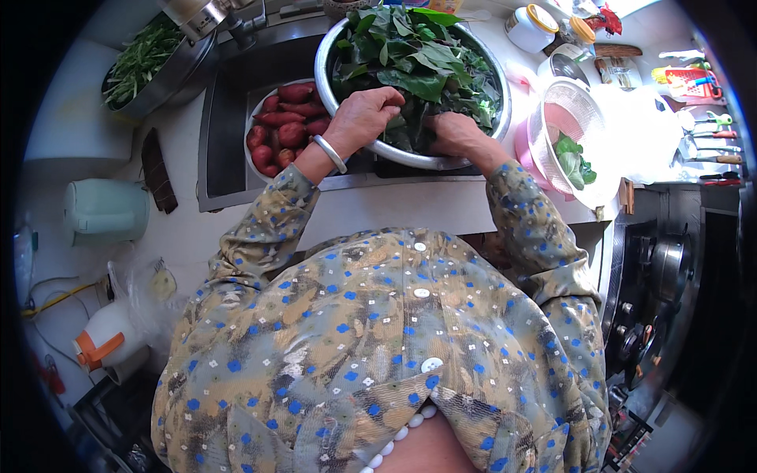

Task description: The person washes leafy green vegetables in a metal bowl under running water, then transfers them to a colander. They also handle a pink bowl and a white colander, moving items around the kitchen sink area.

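A large metal basin (501, 118) heaped with green leaves (423, 65) stands before me over the sink's right part. Bent at the fingers, my left hand (368, 115) hovers at the basin's near left, just over the leaves. A silver bangle (331, 155) circles that wrist. My right hand (458, 135) reaches down among dark wet leaves at the near side, its fingertips hidden. Whether either hand grips a leaf is not clear. Left of the basin, a white bowl (248, 133) of reddish sweet potatoes (291, 135) sits in the sink, partly covered by the basin and my left forearm.
A white mesh basket (591, 127) with a few leaves rests in a pink container (525, 145) at right. The faucet (243, 29) rises behind the metal sink (225, 112). A pot of greens (168, 80) stands at left, above a pale green kettle (106, 210). Jars (529, 32) line the back right.
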A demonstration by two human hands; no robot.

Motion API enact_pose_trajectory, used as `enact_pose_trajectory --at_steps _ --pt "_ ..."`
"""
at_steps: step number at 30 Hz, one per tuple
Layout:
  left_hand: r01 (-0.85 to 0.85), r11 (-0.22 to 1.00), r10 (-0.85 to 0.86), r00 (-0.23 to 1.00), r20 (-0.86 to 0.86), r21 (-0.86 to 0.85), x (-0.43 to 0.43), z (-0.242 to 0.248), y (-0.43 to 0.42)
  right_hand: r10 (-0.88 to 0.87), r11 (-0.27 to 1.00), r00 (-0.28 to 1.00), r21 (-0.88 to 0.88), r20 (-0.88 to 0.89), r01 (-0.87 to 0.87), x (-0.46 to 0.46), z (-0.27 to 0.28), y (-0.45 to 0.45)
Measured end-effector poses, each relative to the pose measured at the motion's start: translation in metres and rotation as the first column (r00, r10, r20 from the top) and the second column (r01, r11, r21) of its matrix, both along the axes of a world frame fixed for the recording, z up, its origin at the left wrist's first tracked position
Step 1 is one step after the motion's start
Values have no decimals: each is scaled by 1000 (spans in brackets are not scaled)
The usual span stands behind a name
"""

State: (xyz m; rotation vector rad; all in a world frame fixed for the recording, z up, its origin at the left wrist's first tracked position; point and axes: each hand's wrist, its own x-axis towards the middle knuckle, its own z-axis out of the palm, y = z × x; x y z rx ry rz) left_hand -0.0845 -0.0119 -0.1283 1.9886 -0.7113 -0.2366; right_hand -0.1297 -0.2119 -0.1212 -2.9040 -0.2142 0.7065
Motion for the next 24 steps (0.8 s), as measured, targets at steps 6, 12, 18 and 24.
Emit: enact_pose_trajectory --at_steps 6,12,18,24 --pt "-17 1000 17 1000 7 -15 -2 -2 -1 -226 943 946 297 234 151 11 26 -31" --pt "-32 998 30 999 36 55 -7 5 -4 -67 995 969 84 238 48 2 43 -49" --pt "-5 998 4 1000 9 70 -5 5 -3 -53 997 973 63 226 40 -5 -5 0" --pt "-19 998 18 1000 17 57 -5 5 -3 -217 947 939 290 267 136 15 -10 -27"
